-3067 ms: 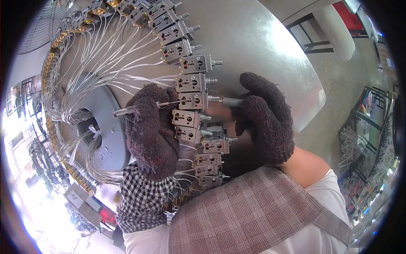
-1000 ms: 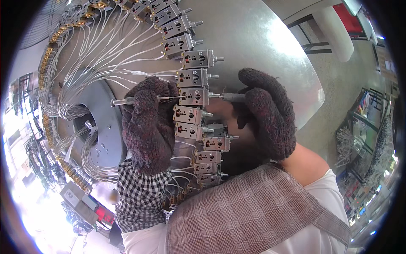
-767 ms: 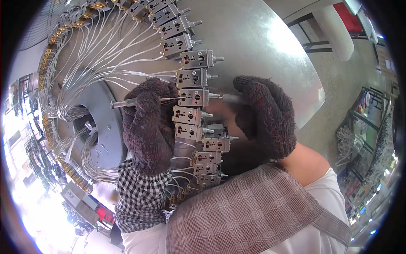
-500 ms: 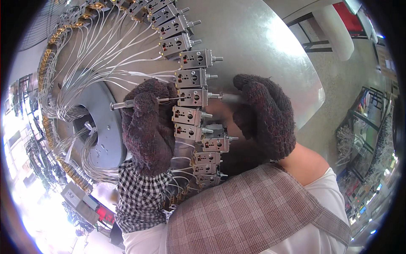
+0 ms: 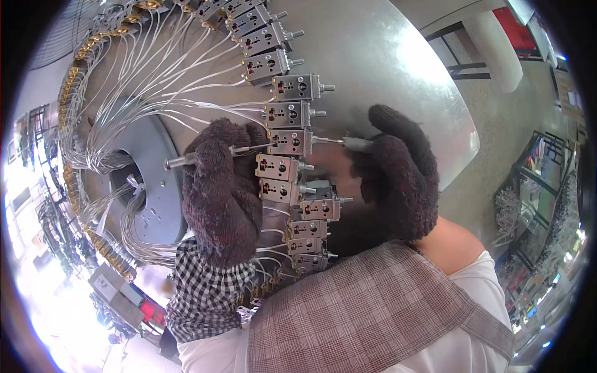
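Note:
A dark knitted glove covers my left hand (image 5: 222,186), which is closed around a slim silver-handled screwdriver (image 5: 180,161). Its thin shaft runs right to the slotted face of a small metal thermostat-like switch box (image 5: 289,142). On the other side of that box, my gloved right hand (image 5: 404,174) pinches a grey-handled screwdriver (image 5: 357,144). A thin shaft lines up between this handle and the box's threaded stem; whether its end sits inside the stem I cannot tell. The right index finger is raised off the handle.
More such boxes (image 5: 287,114) stand in a curved row along a round metal table (image 5: 373,50). White wires (image 5: 180,93) run from them to a grey ring (image 5: 163,211) with a central hole. Shelving (image 5: 541,168) stands on the floor at right.
My right hand has drawn the grey handle slightly right, away from the stem, baring a thin shaft, and its index finger has lifted. The boxes and my left hand have shifted slightly right.

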The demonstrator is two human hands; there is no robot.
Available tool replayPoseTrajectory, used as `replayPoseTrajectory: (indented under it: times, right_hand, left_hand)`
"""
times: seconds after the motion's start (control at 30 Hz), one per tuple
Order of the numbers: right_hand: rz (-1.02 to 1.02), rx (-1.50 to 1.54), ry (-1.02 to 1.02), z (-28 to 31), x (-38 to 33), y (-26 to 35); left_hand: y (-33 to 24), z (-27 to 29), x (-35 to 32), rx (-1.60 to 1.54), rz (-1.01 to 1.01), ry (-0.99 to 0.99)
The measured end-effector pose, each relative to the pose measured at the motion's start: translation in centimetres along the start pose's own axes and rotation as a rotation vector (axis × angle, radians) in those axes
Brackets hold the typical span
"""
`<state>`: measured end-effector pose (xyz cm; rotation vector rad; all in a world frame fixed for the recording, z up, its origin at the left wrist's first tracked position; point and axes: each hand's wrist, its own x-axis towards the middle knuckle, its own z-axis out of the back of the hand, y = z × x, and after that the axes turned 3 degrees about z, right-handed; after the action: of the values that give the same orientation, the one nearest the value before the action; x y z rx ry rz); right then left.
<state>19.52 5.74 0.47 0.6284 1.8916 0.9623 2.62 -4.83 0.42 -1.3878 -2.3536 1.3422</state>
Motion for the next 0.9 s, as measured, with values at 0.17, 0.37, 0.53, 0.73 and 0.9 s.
replayPoseTrajectory:
  times: [0.17, 0.37, 0.53, 0.73, 0.9]
  right_hand:
    - [0.100, 0.157, 0.082, -0.1, -1.2, -2.0]
    - [0.125, -0.010, 0.154, -0.9, -2.7, -2.9]
    - [0.267, 0.104, 0.215, -0.3, -3.1, -3.7]
    - [0.236, 0.056, 0.041, 1.0, -2.6, -2.7]
    - [0.095, 0.065, 0.008, 1.2, -3.1, -2.2]
  left_hand:
    - [0.6, -0.5, -1.4, 0.019, 0.040, -0.012]
    - [0.6, -2.0, -0.9, -0.146, 0.071, -0.120]
    - [0.9, -2.4, -0.8, -0.223, 0.262, -0.091]
    - [0.6, 0.3, -1.4, -0.019, 0.101, 0.041]
    - [0.1, 1.3, -2.1, 0.076, 0.086, 0.080]
